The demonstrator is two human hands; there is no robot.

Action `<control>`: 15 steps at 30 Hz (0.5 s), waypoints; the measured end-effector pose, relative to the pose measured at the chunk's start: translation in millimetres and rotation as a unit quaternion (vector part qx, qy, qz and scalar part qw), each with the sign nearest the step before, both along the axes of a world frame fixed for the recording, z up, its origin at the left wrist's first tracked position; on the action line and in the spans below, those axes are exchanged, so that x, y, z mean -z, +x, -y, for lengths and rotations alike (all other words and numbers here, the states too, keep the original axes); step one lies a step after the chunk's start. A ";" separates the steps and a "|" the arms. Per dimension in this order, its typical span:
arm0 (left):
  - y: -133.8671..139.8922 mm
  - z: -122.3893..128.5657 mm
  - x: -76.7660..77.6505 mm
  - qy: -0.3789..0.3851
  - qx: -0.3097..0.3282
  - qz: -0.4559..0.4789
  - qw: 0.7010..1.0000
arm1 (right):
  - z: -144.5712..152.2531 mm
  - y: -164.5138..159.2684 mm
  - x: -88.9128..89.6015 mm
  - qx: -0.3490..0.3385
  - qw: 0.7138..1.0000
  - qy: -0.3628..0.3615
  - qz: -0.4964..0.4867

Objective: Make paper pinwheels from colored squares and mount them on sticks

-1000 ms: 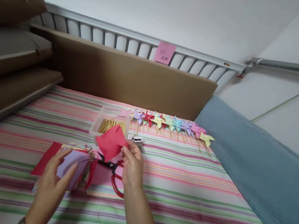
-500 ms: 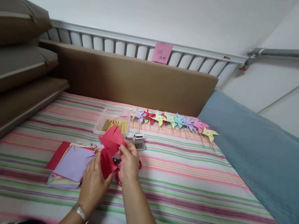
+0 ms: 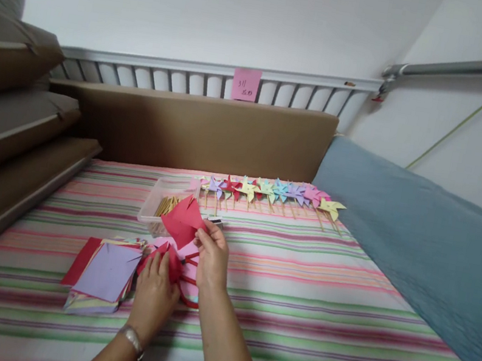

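Observation:
My right hand (image 3: 212,256) pinches a red paper square (image 3: 184,221) by its right edge, holding it up; slits show at its corner. Lower down, a second red paper piece (image 3: 171,264) lies under the fingers of my left hand (image 3: 156,286), closed around its near side. Partly hidden beneath the hands are red-handled scissors (image 3: 188,303) and pink paper (image 3: 191,251). To the left, a stack of coloured paper squares (image 3: 109,272) has a purple sheet on top. Behind the raised square stands a clear plastic box (image 3: 150,202) of thin wooden sticks (image 3: 166,206).
Several finished paper pinwheels (image 3: 248,190) on sticks lie in a row at the back. A small box (image 3: 216,221) sits behind my right hand. Brown padded boards (image 3: 194,129) line the back and left; a blue-grey panel (image 3: 402,213) borders the right. A striped cloth (image 3: 315,316) covers the surface.
The two red papers have moved apart: my left hand has lowered its piece toward the surface, while my right hand keeps the other raised. More of the scissors shows. The view has shifted slightly.

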State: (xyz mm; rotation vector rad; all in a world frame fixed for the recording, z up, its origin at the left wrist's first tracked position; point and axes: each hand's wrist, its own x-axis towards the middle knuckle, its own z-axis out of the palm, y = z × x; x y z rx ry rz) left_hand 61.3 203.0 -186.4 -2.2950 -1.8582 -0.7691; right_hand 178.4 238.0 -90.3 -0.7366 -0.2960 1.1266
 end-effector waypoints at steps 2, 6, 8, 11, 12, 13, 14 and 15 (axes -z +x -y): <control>-1.6 1.7 0.1 -0.019 -0.015 -0.022 0.999 | 0.5 1.0 -1.1 -0.001 1.000 0.000 -0.004; 1.3 -0.7 -4.5 -0.063 -0.038 -0.023 0.997 | 2.1 2.0 -2.1 -0.007 1.000 -0.003 -0.007; 2.2 -5.1 -10.5 -0.094 -0.028 0.048 0.994 | 3.4 2.4 -2.0 -0.009 1.000 -0.007 -0.005; -3.5 -11.9 -22.8 -0.137 -0.007 0.182 0.974 | 5.1 2.8 -1.1 -0.013 1.000 -0.011 -0.003; -8.3 -13.8 -27.4 -0.144 -0.008 0.213 0.966 | 5.4 2.9 -0.7 -0.016 1.000 -0.012 -0.003; -15.0 -15.5 -32.1 -0.148 -0.013 0.235 0.961 | 5.7 2.9 -0.4 -0.018 1.000 -0.012 -0.004; -23.5 -17.1 -36.8 -0.150 -0.021 0.255 0.955 | 5.9 3.0 -0.2 -0.021 1.000 -0.012 -0.005; -33.9 -18.6 -41.3 -0.152 -0.031 0.281 0.947 | 6.1 3.0 -0.1 -0.024 1.000 -0.011 -0.007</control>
